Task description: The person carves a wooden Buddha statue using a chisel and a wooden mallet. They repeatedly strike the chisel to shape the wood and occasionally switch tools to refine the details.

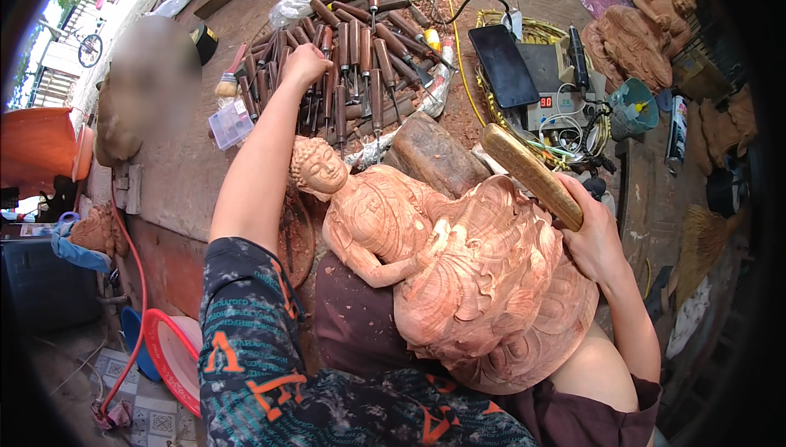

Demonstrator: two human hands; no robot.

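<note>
My left hand (pixel 306 67) reaches into a pile of wood-handled carving chisels (pixel 344 42) on the bench. Its fingers are curled closed among the handles; what they grip is hidden. A carved wooden Buddha statue (pixel 458 259) leans across my lap, its head toward the chisels and its broad base toward my right leg. In my right hand (pixel 596 234) is a flat wooden mallet (pixel 532 175), held above the statue's base end and slanting up to the left. A worn wooden block (pixel 434 155) lies just behind the statue.
A phone (pixel 503 66) rests against a grey control box (pixel 548 79) with cables, at right. Beyond stand another carved figure (pixel 639 33) and a green cup (pixel 633 107). A brush (pixel 228 84) and clear plastic box (pixel 230 124) lie left of the chisels. A red hose (pixel 141 283) hangs at left.
</note>
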